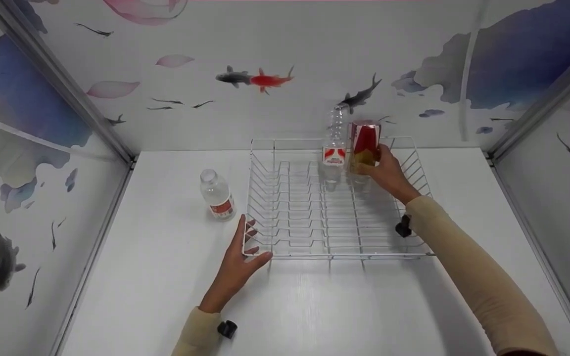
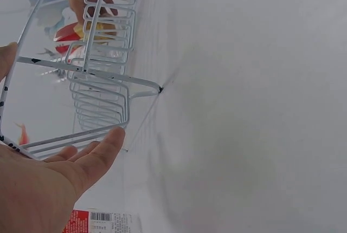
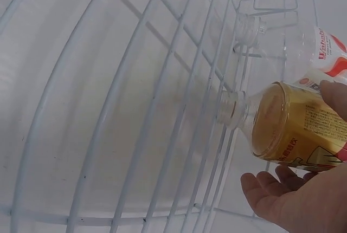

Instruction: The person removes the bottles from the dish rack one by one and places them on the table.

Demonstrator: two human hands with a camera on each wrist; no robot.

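The step in hand looks like standing a red-and-gold bottle [image 1: 365, 137] upside down in the upper right of the wire rack [image 1: 379, 256], beside an inverted clear bottle [image 1: 334, 155]; the right hand [image 1: 389, 172] has its fingers and thumb clamped on it, while the left hand [image 1: 236, 261] has its fingers hooked round the rack's lower-left corner. The next move seems to call for steadying the neck among the wires (whether it is seated, I cannot tell) before loosening those right fingers. An upright bottle [image 1: 217, 197] stands on the surface [image 1: 295, 306], left of centre.
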